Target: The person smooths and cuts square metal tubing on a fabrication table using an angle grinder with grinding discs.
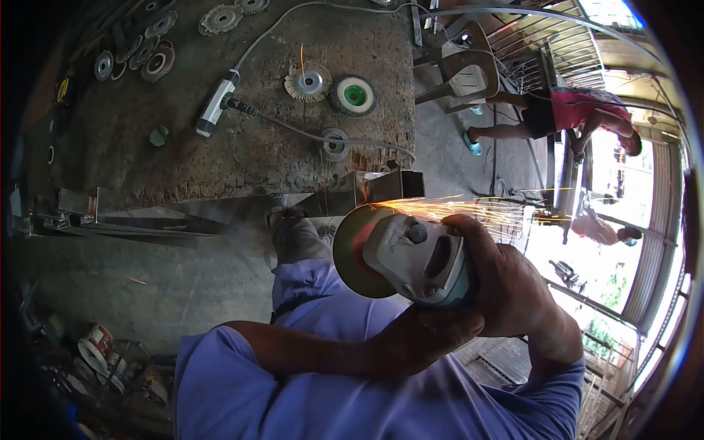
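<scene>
An angle grinder (414,253) is in front of my chest, its thin disc (343,253) against a square metal tube (400,185) at the table edge. Orange sparks (477,211) stream to the right from the contact. My right hand (510,282) is wrapped around the right side of the grinder's body. Below it, my left hand (433,337) closes on the grinder's underside; part of its fingers is hidden by the tool and the right hand.
The worn table (242,172) bears a power strip (218,106) with cables, a flap wheel (308,82), a green-centred disc (354,97) and several other wheels. A chair (466,77) stands to the right, with a person in red (587,110) beyond. Buckets (97,346) sit at lower left.
</scene>
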A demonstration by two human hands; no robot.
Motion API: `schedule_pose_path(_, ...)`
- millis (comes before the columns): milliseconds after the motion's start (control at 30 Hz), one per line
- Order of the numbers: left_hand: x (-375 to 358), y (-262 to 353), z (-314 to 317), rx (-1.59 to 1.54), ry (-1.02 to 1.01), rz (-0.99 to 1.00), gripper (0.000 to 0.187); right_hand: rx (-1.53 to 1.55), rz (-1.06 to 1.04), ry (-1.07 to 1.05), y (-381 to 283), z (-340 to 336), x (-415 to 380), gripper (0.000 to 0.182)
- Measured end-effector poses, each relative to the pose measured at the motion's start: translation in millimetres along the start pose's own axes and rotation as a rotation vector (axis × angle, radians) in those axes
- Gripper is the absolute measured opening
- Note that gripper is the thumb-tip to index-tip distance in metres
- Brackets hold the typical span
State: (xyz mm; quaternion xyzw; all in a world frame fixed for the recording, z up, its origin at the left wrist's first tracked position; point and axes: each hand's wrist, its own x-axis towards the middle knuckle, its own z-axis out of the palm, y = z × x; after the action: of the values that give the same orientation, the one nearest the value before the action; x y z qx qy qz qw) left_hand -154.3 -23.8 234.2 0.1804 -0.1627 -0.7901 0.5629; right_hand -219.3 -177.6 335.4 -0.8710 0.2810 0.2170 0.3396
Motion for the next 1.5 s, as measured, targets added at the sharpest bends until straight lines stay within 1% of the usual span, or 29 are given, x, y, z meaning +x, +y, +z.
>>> schedule_pose_path(100,-2.5,-6.7,-1.4,-0.055,-0.048,0.014,0.038,0.013,0.017,-0.034,-9.5,-3.3,0.5,0.085)
schedule_pose_path(200,-0.7,-5.6,-1.4,-0.050,-0.079,0.021,0.037,-0.022,-0.055,0.003,-5.5,-1.1,-1.7,0.085)
schedule_pose_path(300,1.7,-4.9,0.1,-0.026,-0.072,-0.001,0.036,-0.056,0.079,-0.058,-4.2,-4.6,-5.2,0.096)
schedule_pose_path(400,4.2,11.6,0.5,-0.065,-0.103,-0.090,0.037,-0.076,0.050,-0.039,-6.3,-8.2,-3.5,0.097)
schedule_pose_path(500,4.5,0.3,6.6,-0.159,-0.009,-0.028,0.038,-0.049,0.041,-0.045,-3.3,-9.2,0.9,0.096)
schedule_pose_path(600,3.8,1.5,-0.5,-0.060,-0.085,0.047,0.037,0.001,0.008,-0.050,-2.1,-9.2,5.6,0.094)
schedule_pose_path(700,4.6,12.0,0.7,0.053,-0.072,0.047,0.035,-0.014,0.065,-0.129,-8.7,-16.9,8.5,0.090)
schedule_pose_path(733,4.9,16.2,1.8,0.075,-0.068,0.040,0.035,-0.015,0.047,-0.127,-7.8,-17.6,8.6,0.089)
schedule_pose_path(800,5.4,20.3,4.7,0.061,-0.056,0.014,0.034,-0.015,0.014,-0.124,-4.9,-19.0,7.7,0.089)
schedule_pose_path(900,4.6,12.4,5.1,0.004,-0.031,0.015,0.033,-0.066,0.048,-0.153,-7.3,-20.0,9.7,0.090)
schedule_pose_path(967,3.6,8.7,2.8,-0.008,-0.055,0.012,0.034,-0.066,0.057,-0.153,-12.4,-20.3,10.5,0.091)
schedule_pose_path(1033,3.2,4.4,2.5,0.036,-0.032,0.089,0.035,-0.073,0.043,-0.140,-13.7,-19.4,11.0,0.090)
schedule_pose_path(1067,4.1,1.7,4.1,0.088,0.000,0.167,0.036,-0.079,0.027,-0.125,-12.9,-18.3,10.7,0.090)
schedule_pose_path(1133,4.0,2.2,4.0,0.165,0.029,0.196,0.037,-0.072,0.018,-0.109,-11.8,-16.8,10.8,0.089)
schedule_pose_path(1200,0.5,7.4,0.4,0.214,0.029,0.101,0.037,-0.044,0.027,-0.112,-12.2,-15.2,12.3,0.089)
schedule_pose_path(1267,2.2,13.5,0.2,0.076,-0.025,0.046,0.037,-0.046,0.014,-0.097,-12.2,-15.3,11.7,0.089)
schedule_pose_path(1333,3.1,12.5,1.3,0.039,-0.051,0.046,0.036,-0.041,0.024,-0.107,-11.9,-16.2,10.6,0.089)
schedule_pose_path(1367,3.7,8.6,2.1,0.074,-0.053,0.073,0.036,-0.037,0.040,-0.122,-12.0,-17.7,9.8,0.089)
schedule_pose_path(1467,6.1,-0.9,-8.0,0.051,-0.127,0.133,0.032,-0.049,0.065,-0.147,-11.7,-20.1,10.4,0.090)
schedule_pose_path(1500,5.8,-1.1,-8.0,0.051,-0.115,0.141,0.031,-0.054,0.067,-0.152,-11.7,-19.9,11.4,0.090)
